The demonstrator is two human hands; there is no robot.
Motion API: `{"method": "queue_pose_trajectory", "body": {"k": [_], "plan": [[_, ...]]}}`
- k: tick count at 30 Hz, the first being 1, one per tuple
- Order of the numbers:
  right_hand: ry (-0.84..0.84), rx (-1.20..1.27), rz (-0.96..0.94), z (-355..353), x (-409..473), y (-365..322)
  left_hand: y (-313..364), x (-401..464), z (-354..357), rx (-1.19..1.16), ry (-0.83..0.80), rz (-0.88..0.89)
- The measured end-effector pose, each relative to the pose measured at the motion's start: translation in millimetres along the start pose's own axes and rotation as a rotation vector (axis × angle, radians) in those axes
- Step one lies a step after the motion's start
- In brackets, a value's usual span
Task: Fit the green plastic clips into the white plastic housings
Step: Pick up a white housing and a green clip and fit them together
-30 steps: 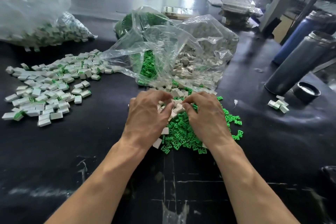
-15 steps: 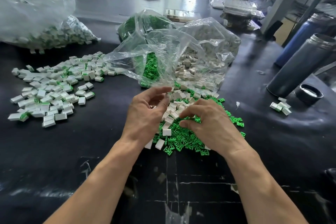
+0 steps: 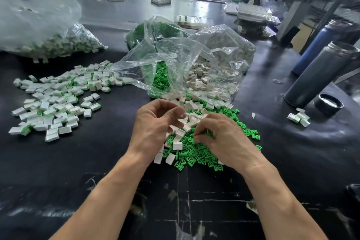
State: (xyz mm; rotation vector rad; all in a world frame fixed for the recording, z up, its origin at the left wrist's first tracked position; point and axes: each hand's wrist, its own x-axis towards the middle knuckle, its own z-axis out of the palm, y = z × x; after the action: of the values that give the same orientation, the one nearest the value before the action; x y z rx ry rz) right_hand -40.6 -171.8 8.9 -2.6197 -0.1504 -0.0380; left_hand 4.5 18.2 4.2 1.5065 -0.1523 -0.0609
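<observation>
The right hand (image 3: 224,140) lies on the loose heap of small green plastic clips (image 3: 196,154), its fingers curled down and pinching at one clip there. The left hand (image 3: 155,128) hovers just beside it with fingers curled inward; whether it holds anything cannot be told. Between and under the two hands sit small white plastic box-shaped housings (image 3: 191,117), mixed with the clips and spilling from the mouth of a crumpled clear plastic bag (image 3: 194,60), which holds more of both. A second clear bag of green clips (image 3: 153,31) stands behind it.

No writing can be read on any part. The worktop is a black, glossy table (image 3: 97,161) with scuffed pale lines near the front edge. To the left lies a spread pile of white housings with green clips fitted (image 3: 56,99), and farther left a large clear bag of the same (image 3: 48,31). On the right stand a dark grey metal flask (image 3: 319,74) without its lid, a black round cap (image 3: 328,104) beside it, and a few assembled pieces (image 3: 299,118). Grey metal shelving posts (image 3: 300,4) rise behind.
</observation>
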Motion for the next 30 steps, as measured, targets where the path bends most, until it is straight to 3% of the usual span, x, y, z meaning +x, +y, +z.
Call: {"method": "queue_pose_trajectory", "body": {"k": [9, 15, 18, 26, 30], "plan": [[0.277, 0.240, 0.067, 7.8, 6.8, 2.8, 0.8, 0.0, 2.2, -0.048, 0.000, 0.006], [0.409, 0.923, 0.248, 6.4, 10.2, -1.0, 3.5, -2.8, 4.4, -0.080, -0.031, -0.011], [0.372, 1.106, 0.248, 5.1, 9.9, -4.5, 2.9, -4.6, 6.6, -0.058, -0.047, 0.008], [0.328, 1.209, 0.169, 4.4, 9.0, -13.7, 1.4, -4.3, 10.4, -0.115, -0.095, -0.003], [0.359, 1.122, 0.078, 7.0, 7.0, -18.0, 2.5, -5.2, 11.8, -0.204, -0.106, -0.039]]}}
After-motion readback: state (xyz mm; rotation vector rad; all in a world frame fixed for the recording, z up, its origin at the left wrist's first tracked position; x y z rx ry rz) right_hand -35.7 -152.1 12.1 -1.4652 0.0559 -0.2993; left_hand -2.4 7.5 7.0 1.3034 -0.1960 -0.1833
